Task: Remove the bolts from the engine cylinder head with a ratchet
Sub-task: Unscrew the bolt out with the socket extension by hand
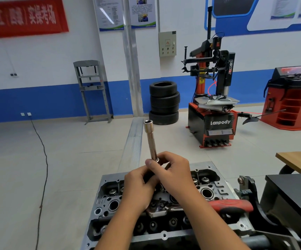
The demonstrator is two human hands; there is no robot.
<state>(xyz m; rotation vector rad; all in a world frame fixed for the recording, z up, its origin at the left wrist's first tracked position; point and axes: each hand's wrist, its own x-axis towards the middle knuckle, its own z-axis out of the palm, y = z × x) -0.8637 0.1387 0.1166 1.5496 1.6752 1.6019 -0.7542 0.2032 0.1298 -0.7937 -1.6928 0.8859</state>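
Nearest you, the cylinder head (164, 230) lies flat below your forearms. Your left hand (137, 188) curls round the lower end of a long socket (150, 139) held upright above the head, and your right hand (173, 170) pinches it at the collar. The ratchet (231, 204), red-handled, rests across the head to your right. No bolt can be made out for certain among the valve gear.

If the socket slips from your fingers it could drop into an open bore, and a nudge from your right forearm could knock the ratchet off.

The tyre changer (216, 112) reads "Lanpody" and "power"; the red banner (25, 17) is too blurred to read.
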